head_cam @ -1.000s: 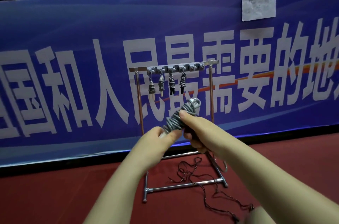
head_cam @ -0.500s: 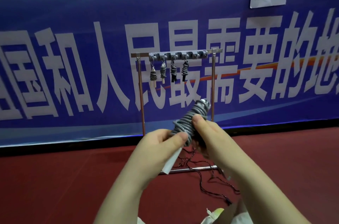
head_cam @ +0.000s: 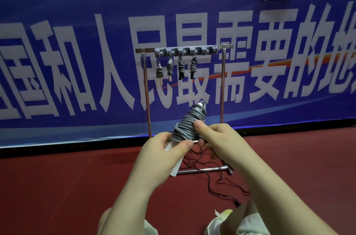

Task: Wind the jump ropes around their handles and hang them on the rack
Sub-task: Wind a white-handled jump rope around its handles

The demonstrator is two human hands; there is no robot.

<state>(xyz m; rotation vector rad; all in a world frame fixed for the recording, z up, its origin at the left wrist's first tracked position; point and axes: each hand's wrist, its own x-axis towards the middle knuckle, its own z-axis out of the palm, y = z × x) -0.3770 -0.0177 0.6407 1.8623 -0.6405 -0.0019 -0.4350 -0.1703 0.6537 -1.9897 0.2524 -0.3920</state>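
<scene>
Red floor (head_cam: pixel 57 186), blue banner (head_cam: pixel 77 22) behind; rack (head_cam: pixel 146 88) has 4 wound ropes (head_cam: pixel 181 67). Both left hand (head_cam: pixel 163 157) and right hand (head_cam: pixel 221 142) pinch the gray rope bundle (head_cam: pixel 187 126).

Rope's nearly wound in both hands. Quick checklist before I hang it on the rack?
1. Both hands hold the wound rope: left hand and right hand grip it: ok.
2. Coils tight on the handles: cannot tell.
3. Hanging loop ready at the top: cannot tell.
4. Free hooks on the rack, right of four hung ropes: ok.
5. Black cord on the floor lies by the rack's base, a snag risk: not ok.
</scene>
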